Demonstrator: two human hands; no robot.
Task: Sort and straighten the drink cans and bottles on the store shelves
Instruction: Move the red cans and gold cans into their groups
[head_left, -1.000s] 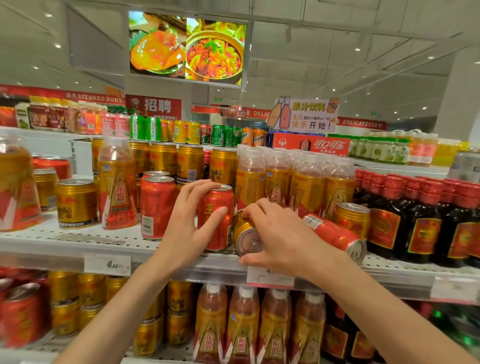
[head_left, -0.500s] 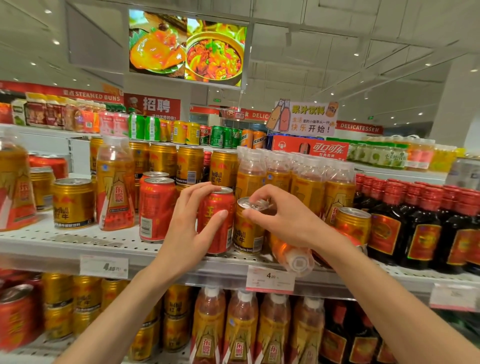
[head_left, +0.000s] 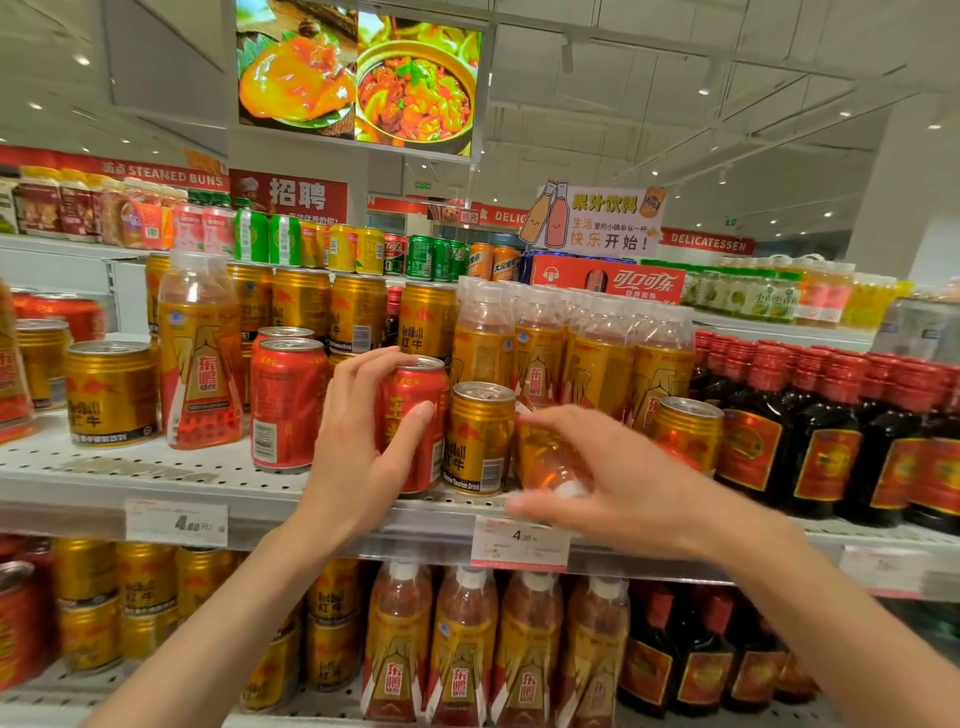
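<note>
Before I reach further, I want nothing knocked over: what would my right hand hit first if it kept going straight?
Probably the tipped bottle lying just past the right hand; the fingers already overlap it, though blur hides any contact.

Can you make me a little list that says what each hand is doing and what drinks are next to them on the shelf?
left hand: grips the red can, upright on the shelf
right hand: reaches for a tipped bottle; blurred, grip unclear
between the hands: gold can, upright, beside the red can
right of the right hand: another gold can, then dark bottles
behind: a row of orange bottles
</note>
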